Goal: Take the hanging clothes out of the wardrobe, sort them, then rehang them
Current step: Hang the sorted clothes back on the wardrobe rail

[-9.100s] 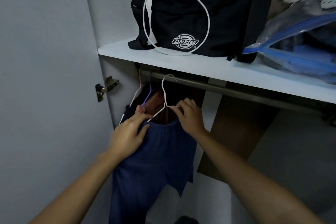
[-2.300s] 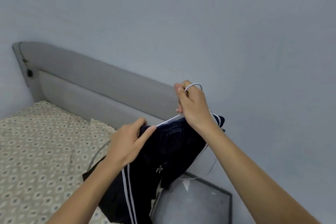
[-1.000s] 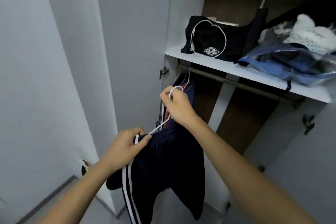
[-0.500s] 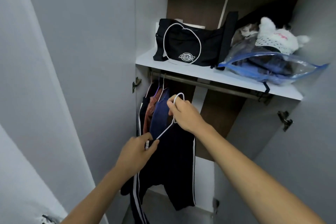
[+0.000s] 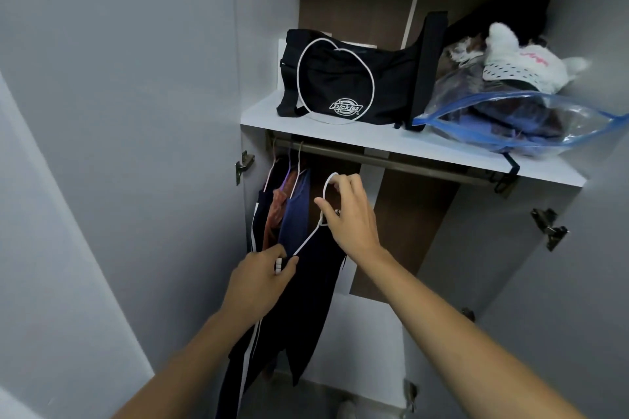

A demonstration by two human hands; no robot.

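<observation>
three garments (image 5: 286,211) already hung on the rail (image 5: 384,160) above the right hand (image 5: 347,214), which pinched the white hanger (image 5: 308,240) while the left hand (image 5: 262,279) gripped its dark trousers (image 5: 306,309), not yet hung.

Free rail (image 5: 425,165): bare toward 3 o'clock of hung clothes (image 5: 292,211).
Obstruction: shelf (image 5: 374,143) directly above, 12 o'clock.

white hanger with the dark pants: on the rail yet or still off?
Off. The hanger hook sits below the rail, in the right hand; the left hand pinches its lower end with the pants.
</observation>
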